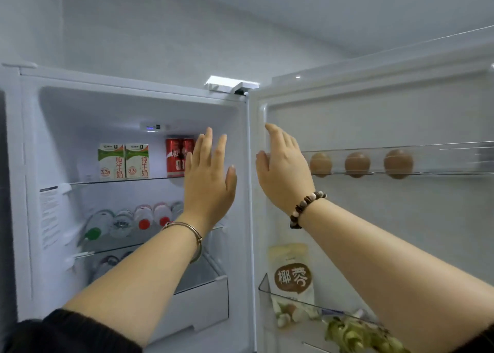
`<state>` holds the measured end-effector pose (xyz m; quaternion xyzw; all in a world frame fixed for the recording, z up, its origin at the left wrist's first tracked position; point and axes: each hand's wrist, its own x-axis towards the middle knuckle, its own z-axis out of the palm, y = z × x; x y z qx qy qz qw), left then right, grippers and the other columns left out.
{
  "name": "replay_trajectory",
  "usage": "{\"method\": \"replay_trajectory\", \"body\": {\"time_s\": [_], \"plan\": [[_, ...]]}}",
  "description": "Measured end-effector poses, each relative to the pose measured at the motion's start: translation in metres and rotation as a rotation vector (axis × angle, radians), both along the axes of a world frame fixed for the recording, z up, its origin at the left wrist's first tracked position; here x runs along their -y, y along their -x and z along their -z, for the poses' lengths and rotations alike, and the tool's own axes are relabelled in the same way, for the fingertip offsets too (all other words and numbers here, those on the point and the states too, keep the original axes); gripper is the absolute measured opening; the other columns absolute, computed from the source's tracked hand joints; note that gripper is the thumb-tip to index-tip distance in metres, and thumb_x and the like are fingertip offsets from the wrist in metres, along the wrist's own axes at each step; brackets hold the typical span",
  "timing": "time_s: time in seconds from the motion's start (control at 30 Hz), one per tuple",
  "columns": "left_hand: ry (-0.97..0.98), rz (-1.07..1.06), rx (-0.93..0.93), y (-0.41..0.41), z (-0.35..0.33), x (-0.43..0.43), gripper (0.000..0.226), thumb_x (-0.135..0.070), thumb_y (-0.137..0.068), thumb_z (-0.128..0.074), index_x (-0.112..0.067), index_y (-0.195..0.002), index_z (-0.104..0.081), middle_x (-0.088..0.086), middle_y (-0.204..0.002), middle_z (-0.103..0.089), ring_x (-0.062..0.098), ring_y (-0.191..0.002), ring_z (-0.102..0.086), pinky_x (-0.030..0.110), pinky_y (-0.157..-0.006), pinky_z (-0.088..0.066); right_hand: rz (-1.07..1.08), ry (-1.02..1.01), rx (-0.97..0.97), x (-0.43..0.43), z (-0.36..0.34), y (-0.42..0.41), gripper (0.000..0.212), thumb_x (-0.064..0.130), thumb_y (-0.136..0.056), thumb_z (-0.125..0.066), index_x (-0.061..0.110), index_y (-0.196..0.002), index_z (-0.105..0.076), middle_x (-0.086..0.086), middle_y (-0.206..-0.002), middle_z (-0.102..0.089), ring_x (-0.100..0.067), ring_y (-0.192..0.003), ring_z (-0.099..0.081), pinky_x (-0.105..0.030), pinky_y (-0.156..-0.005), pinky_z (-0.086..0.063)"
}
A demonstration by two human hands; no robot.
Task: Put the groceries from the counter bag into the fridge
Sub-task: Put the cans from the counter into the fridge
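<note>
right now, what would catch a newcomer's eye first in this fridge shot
The left hand and right hand, both open and empty, are held up in front of the open fridge. Two green-and-white milk cartons and red cans stand on the top shelf. Three brown eggs sit in the door rack on the right.

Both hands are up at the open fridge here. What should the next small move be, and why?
Probably lower both hands and turn to the counter bag for another item. The left hand by the red cans and the right hand by the door's eggs are open and hold nothing; the bag is out of view.
</note>
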<state>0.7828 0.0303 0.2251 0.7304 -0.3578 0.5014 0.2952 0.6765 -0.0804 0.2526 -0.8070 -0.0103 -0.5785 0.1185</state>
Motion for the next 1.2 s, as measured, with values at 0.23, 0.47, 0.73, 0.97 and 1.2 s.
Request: {"method": "replay_trajectory", "body": {"time_s": [0.23, 0.47, 0.73, 0.97, 1.2], "plan": [[-0.070, 0.273, 0.053, 0.105, 0.001, 0.079, 0.060, -0.034, -0.091, -0.031, -0.017, -0.148, -0.024, 0.010, -0.158, -0.013, 0.027, -0.146, -0.009, 0.053, -0.116, -0.014, 0.295, 0.017, -0.017, 0.064, 0.008, 0.124, 0.050, 0.014, -0.091, -0.045, 0.001, -0.139, -0.036, -0.016, -0.144, -0.040, -0.028, -0.135, -0.032, -0.038, -0.110, -0.030], [-0.173, 0.535, 0.155, 0.252, 0.005, 0.183, 0.058, -0.035, -0.091, -0.032, -0.017, -0.145, -0.027, 0.012, -0.156, -0.020, 0.029, -0.144, -0.015, 0.057, -0.111, -0.017, 0.639, -0.056, -0.044, 0.142, 0.024, 0.287, 0.052, 0.019, -0.093, -0.045, 0.005, -0.142, -0.033, -0.013, -0.147, -0.035, -0.025, -0.138, -0.028, -0.039, -0.113, -0.025], [-0.317, 0.836, 0.072, 0.478, 0.069, 0.282, 0.066, -0.049, -0.090, -0.017, -0.023, -0.150, -0.014, 0.007, -0.159, -0.008, 0.027, -0.146, -0.002, 0.051, -0.115, -0.005, 1.090, -0.184, -0.124, 0.196, 0.089, 0.531, 0.052, 0.022, -0.094, -0.043, 0.007, -0.142, -0.032, -0.013, -0.149, -0.033, -0.026, -0.137, -0.028, -0.041, -0.114, -0.022], [-0.524, 1.127, 0.053, 0.676, 0.155, 0.332, 0.062, -0.051, -0.096, -0.020, -0.030, -0.151, -0.001, 0.000, -0.160, 0.007, 0.020, -0.146, 0.013, 0.046, -0.116, 0.007, 1.475, -0.374, -0.199, 0.197, 0.172, 0.733, 0.052, 0.031, -0.097, -0.037, 0.006, -0.143, -0.030, -0.014, -0.152, -0.027, -0.027, -0.140, -0.022, -0.040, -0.114, -0.018], [-0.685, 1.433, 0.163, 0.834, 0.224, 0.353, 0.062, -0.051, -0.097, -0.024, -0.029, -0.151, -0.005, 0.002, -0.160, 0.002, 0.023, -0.146, 0.009, 0.049, -0.116, 0.002, 1.807, -0.583, -0.299, 0.165, 0.250, 0.872, 0.054, 0.033, -0.097, -0.038, 0.009, -0.144, -0.030, -0.013, -0.153, -0.024, -0.027, -0.141, -0.021, -0.045, -0.114, -0.021]]}}
